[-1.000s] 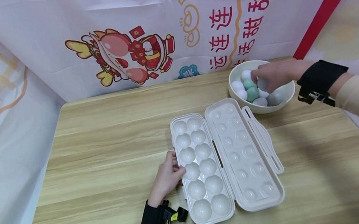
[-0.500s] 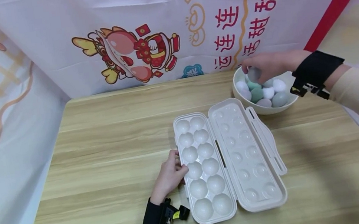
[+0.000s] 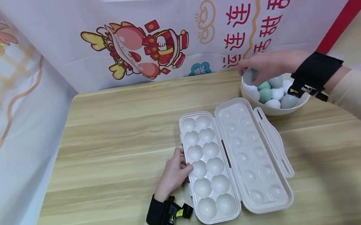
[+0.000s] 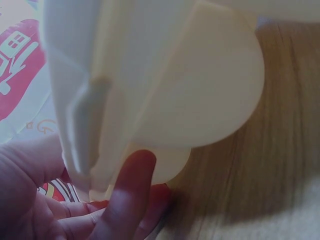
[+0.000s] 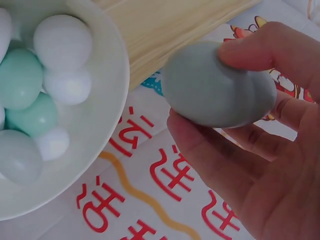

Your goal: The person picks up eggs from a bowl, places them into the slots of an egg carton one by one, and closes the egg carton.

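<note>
Right hand [image 3: 264, 66] pinches a grey-green egg [image 5: 217, 85] between thumb and curled fingers, above the bowl [image 3: 301, 103] rim. Left hand [image 3: 174, 173] rests at the open egg carton's [image 3: 237, 160] left edge; finger grip unclear, probably loosely curled against it.

A grey-green egg [image 5: 218, 85], smooth and matte, sits lengthwise between the curled fingers and thumb of the right hand [image 3: 264, 66], lifted just above the far-left rim of the bowl [image 3: 260, 101]. The bowl is white and round, at about 2 o'clock from the carton, and holds a heap of white, teal and grey eggs [image 3: 274, 91].

The egg carton [image 3: 235, 160] is cream plastic and lies open and flat on the wooden table, its long side running from 12 to 6 o'clock. Its left half has twelve round cups in two columns; the lid half lies at 3 o'clock. The left hand [image 3: 174, 173] holds the carton's edge at 9 o'clock.
</note>
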Demonstrator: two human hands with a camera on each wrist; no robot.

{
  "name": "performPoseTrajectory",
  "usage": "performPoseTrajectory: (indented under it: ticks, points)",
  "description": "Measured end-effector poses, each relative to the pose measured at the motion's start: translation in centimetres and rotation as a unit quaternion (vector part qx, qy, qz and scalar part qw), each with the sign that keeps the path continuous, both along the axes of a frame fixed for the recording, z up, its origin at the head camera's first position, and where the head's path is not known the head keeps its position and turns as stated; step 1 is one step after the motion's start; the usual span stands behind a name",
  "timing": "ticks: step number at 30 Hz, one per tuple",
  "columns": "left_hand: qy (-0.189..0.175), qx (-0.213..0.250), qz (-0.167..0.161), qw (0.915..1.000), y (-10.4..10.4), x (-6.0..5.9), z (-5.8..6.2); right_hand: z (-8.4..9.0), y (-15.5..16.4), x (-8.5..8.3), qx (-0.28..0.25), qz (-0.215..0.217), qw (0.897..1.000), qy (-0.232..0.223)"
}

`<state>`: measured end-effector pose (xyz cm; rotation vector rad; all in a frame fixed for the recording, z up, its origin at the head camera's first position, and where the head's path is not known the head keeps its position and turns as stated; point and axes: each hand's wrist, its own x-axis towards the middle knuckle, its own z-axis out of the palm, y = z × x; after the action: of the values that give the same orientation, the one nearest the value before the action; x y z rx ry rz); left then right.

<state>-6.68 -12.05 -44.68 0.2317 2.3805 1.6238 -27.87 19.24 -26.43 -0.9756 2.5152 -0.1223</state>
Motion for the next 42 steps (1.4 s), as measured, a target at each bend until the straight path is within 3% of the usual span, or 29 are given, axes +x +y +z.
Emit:
performPoseTrajectory:
  ticks: [9,21,42]
  points:
    - [0.002,-0.004,-0.006,1.0000,0.0,-0.2,-0.1,-1.1,-1.4,0.5,-0.011,0.018,1.000,0.014]
    - [-0.003,0.004,-0.010,0.9999,-0.1,-0.2,-0.3,-2.9,-3.8,1.3,-0.012,0.018,1.000,-0.001]
    - [-0.015,0.020,-0.001,0.9997,-0.1,-0.3,-0.5,-4.8,-8.1,2.9,-0.040,0.112,0.993,-0.002]
